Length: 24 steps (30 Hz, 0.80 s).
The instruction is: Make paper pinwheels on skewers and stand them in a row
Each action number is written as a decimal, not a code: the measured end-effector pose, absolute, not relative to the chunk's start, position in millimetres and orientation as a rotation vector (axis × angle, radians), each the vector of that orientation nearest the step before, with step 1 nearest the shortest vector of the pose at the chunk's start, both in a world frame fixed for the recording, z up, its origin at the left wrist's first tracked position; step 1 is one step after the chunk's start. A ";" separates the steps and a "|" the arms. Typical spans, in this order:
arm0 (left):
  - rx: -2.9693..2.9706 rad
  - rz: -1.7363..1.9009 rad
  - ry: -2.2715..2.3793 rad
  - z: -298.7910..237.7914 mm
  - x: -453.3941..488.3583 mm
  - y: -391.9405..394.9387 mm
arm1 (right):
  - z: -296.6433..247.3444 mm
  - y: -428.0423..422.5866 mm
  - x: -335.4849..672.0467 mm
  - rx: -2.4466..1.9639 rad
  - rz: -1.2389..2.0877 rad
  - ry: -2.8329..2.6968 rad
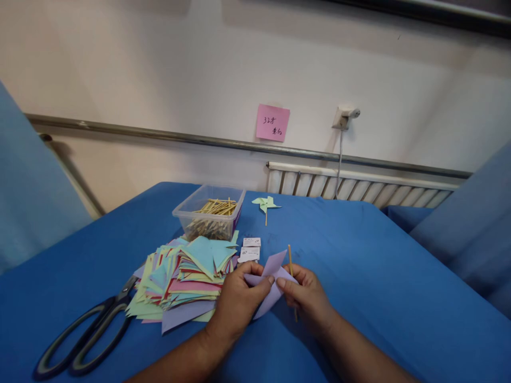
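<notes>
Nearest the viewer, two bare forearms reach in over a blue worktop [379, 276]. The left hand [235, 303] pinches one side of a folded lilac paper [274, 264] between thumb and fingertips. The right hand [307, 298] pinches the other side and also grips a thin wooden stick [289, 258]. The stick stands nearly upright just behind the paper, its lower end poking out below the fingers. The paper is held slightly above the worktop, in front of the body. The work looks like gathering the paper's points against the stick. It would probably go best with both pinches close to the middle, the stick steady, and light pressure so the thin paper does not crease or tear. Low on the left lie black scissors [83, 335], their blades slipping under a loose stack [183, 276] of cut coloured papers just beside the left hand. Beyond the hands sit two small white cards [250, 250]. Behind the stack is a clear plastic box [209, 213] of more sticks. A finished pale green pinwheel [265, 202] lies to the box's right, apart from it. Farthest away, the wall carries a rail, a radiator [359, 186] and a pink note [272, 123] with handwriting too small to read.
</notes>
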State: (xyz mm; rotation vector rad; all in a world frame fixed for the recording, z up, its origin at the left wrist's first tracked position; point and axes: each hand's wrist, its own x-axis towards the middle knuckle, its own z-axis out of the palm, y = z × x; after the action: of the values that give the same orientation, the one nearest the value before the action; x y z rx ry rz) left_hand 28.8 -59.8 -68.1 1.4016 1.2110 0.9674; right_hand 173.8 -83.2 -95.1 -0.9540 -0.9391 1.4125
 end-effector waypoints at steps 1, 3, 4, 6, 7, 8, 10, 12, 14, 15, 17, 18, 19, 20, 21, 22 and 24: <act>1.384 0.962 1.205 -68.1 29.0 -59.4 | -95.7 -82.9 173.6 -0.980 1.381 -0.959; 1.346 0.954 1.181 -67.7 29.7 -59.1 | -96.9 -82.6 173.1 -1.017 1.325 -0.989; 1.330 0.955 1.168 -67.2 30.0 -59.0 | -97.2 -82.6 172.7 -1.025 1.302 -1.002; 1.313 0.965 1.150 -66.3 30.3 -59.2 | -97.4 -82.7 172.1 -1.036 1.262 -1.027; 1.308 0.969 1.148 -65.8 30.3 -59.3 | -97.5 -82.7 171.8 -1.041 1.246 -1.039; 1.307 0.973 1.151 -65.3 30.1 -59.4 | -97.5 -82.6 171.6 -1.048 1.229 -1.047; 1.310 0.974 1.158 -64.5 29.6 -59.3 | -98.0 -82.2 171.3 -1.067 1.199 -1.058; 1.310 0.967 1.160 -64.1 29.5 -58.8 | -98.4 -81.8 171.0 -1.076 1.187 -1.060; 1.286 0.953 1.154 -64.4 29.9 -58.3 | -97.8 -82.0 170.6 -1.076 1.191 -1.061; 1.260 0.949 1.148 -64.8 30.2 -58.1 | -96.9 -82.5 170.4 -1.072 1.194 -1.062; 1.194 0.946 1.133 -66.6 30.4 -57.6 | -94.0 -84.2 170.4 -1.051 1.197 -1.060; 1.160 0.946 1.124 -67.8 30.2 -57.2 | -92.3 -85.2 170.6 -1.039 1.200 -1.046; 1.127 0.949 1.113 -69.1 29.7 -56.7 | -90.6 -86.2 171.1 -1.032 1.199 -1.021; 1.097 0.954 1.102 -70.5 28.9 -56.0 | -89.3 -86.9 171.8 -1.033 1.189 -0.989; 1.072 0.961 1.093 -71.8 27.9 -55.1 | -88.3 -87.3 172.6 -1.046 1.163 -0.950; 1.052 0.972 1.087 -72.9 26.7 -54.0 | -87.7 -87.3 173.5 -1.071 1.121 -0.915; 1.015 1.016 1.085 -74.2 24.3 -51.5 | -87.3 -86.8 175.1 -1.116 1.005 -0.871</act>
State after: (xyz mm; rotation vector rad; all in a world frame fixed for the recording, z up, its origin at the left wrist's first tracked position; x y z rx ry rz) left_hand 24.3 -51.5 -74.2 1.0149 1.0852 1.0163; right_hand 175.1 -86.8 -87.3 -1.1158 -0.8708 1.0047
